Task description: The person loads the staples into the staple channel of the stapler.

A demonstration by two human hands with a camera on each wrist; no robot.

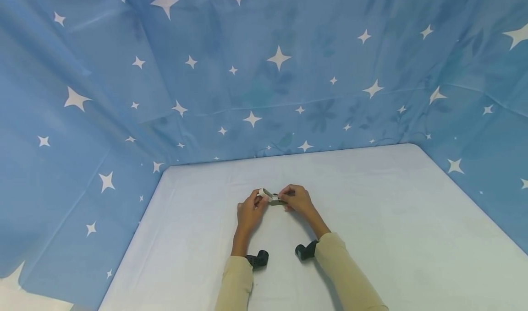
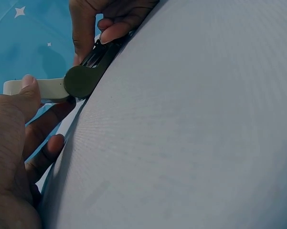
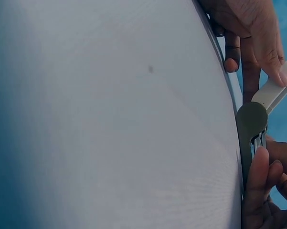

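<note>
A small hinged gadget, its exact kind unclear, has a cream arm and a dark green base, joined at a round green hinge. It is folded partly out, with the base low on the white table and the cream arm angled up in the head view. My left hand grips the cream arm between thumb and fingers. At the base's other end, my right hand pinches the gadget near some slim dark and metallic parts. My right fingers partly hide those parts.
The white-covered table spreads around both hands. Blue curtains with white stars hang behind it and along the sides. A black wrist camera sits on the left wrist, another black camera on the right.
</note>
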